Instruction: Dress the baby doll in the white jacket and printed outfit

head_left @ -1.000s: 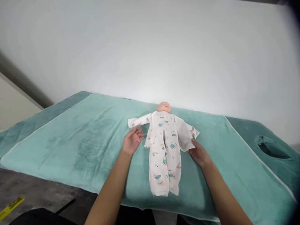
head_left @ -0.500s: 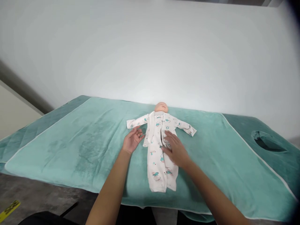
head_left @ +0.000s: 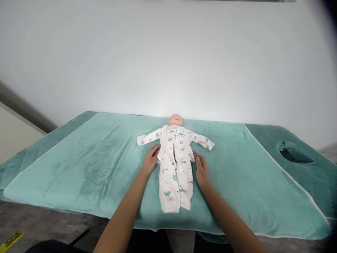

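A baby doll [head_left: 175,119] lies on its back, its arms stretched out to both sides. It wears a white printed jacket [head_left: 181,142] with long sleeves, and white printed trousers [head_left: 170,182] cover its legs. The jacket's two front panels part below the chest. My left hand [head_left: 151,159] rests at the jacket's left edge by the waist, fingers loosely extended and touching the cloth. On the other side, my right hand [head_left: 202,170] lies beside the jacket's lower right hem, fingers stretched toward it. I see nothing held in either hand.
A green velvety cover [head_left: 105,158] with white piping spreads over the bed. Toward the right end, the darker cover has an oval hole [head_left: 296,154]. A white wall [head_left: 168,63] rises behind. Yellow tape with black print [head_left: 12,240] shows on the grey floor.
My right hand has moved off the jacket's front to its right side, uncovering the cloth there. My left hand has turned palm inward against the jacket's edge. The view has shifted slightly.
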{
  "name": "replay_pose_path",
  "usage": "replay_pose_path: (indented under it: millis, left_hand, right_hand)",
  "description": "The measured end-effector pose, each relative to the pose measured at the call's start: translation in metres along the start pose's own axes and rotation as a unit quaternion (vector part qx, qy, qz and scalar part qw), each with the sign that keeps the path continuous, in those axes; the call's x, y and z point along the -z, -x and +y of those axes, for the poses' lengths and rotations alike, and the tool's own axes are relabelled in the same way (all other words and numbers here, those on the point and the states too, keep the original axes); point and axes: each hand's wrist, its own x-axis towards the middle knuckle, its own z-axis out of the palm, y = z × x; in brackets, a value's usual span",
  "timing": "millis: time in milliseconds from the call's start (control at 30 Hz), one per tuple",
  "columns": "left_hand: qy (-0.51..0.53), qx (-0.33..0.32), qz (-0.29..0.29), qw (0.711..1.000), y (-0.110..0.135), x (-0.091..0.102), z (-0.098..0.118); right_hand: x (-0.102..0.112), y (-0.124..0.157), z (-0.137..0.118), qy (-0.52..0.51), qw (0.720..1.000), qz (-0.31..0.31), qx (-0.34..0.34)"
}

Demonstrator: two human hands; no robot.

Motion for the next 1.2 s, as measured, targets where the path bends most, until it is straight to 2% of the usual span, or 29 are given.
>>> replay_pose_path:
  millis: [133,233,367,433,500,567,667,800,900,1000,1100,1200]
  left_hand:
    - [-0.077,-0.066,-0.005,0.995,-0.003,-0.009,0.006]
    - [-0.149,-0.096,-0.025,0.984,-0.015,-0.019,0.01]
    - [-0.333,-0.135,-0.091,0.929,-0.026,-0.041,0.033]
    - [-0.361,-0.159,-0.118,0.911,-0.024,-0.054,0.049]
    - [-0.315,-0.176,-0.127,0.924,-0.019,-0.062,0.064]
    - [-0.228,-0.169,-0.119,0.952,-0.014,-0.065,0.075]
    - [-0.106,-0.103,-0.068,0.987,-0.016,-0.06,0.084]
    - [-0.008,0.01,0.031,0.999,-0.038,-0.048,0.087]
    - [-0.002,0.066,0.069,0.995,-0.064,-0.046,0.085]
    - [-0.061,0.067,0.074,0.993,-0.094,-0.053,0.08]
    - [-0.141,0.041,0.065,0.987,-0.122,-0.063,0.071]
    - [-0.203,0.017,0.029,0.979,-0.139,-0.068,0.057]
  right_hand:
    - [-0.001,-0.001,-0.006,0.039,0.998,-0.033,-0.022]
    - [0.0,-0.002,-0.002,0.022,0.999,-0.028,-0.027]
    - [0.002,-0.005,0.01,0.002,0.999,-0.033,-0.027]
    - [0.003,-0.006,0.014,-0.001,0.999,-0.028,-0.026]
    - [0.004,-0.007,0.016,-0.008,0.999,-0.021,-0.03]
    - [0.005,-0.007,0.016,-0.012,0.999,-0.021,-0.035]
    - [0.006,-0.004,0.015,-0.003,0.999,-0.029,-0.037]
    - [0.008,-0.006,0.007,0.044,0.998,-0.046,-0.017]
    - [0.009,-0.024,-0.01,0.077,0.996,-0.043,0.014]
    - [-0.004,-0.058,-0.036,0.095,0.993,-0.044,0.05]
    - [-0.034,-0.099,-0.054,0.137,0.985,-0.081,0.071]
    - [-0.073,-0.137,-0.052,0.26,0.959,-0.094,0.059]
